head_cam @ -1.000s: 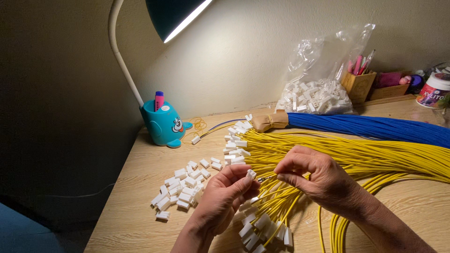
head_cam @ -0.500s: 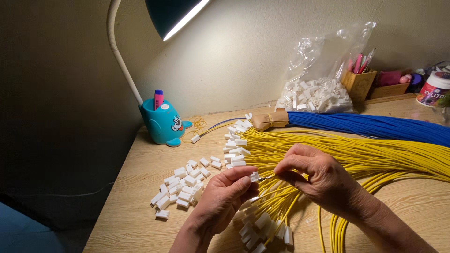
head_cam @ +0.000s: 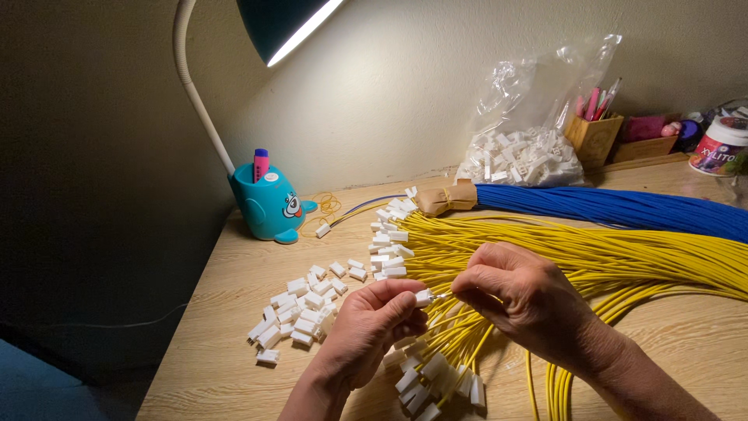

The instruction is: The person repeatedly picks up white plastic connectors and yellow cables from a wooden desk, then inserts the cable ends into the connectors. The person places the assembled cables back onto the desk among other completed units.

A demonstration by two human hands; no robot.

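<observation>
Wooden desk (head_cam: 226, 312), lamplit cream wall (head_cam: 421, 93), yellow wires (head_cam: 623, 261)

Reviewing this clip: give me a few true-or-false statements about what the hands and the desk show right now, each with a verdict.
1. The left hand pinches a small white connector between its fingertips. True.
2. The right hand rests flat on the blue wires. False: it is held over the yellow wires, fingertips pinched close to the connector.
3. A loose pile of white connectors lies on the desk beside the left hand. True.
4. The clear plastic bag by the wall is empty. False: it holds many white connectors.
5. The teal pen holder stands beside the lamp's white stem. True.
</observation>
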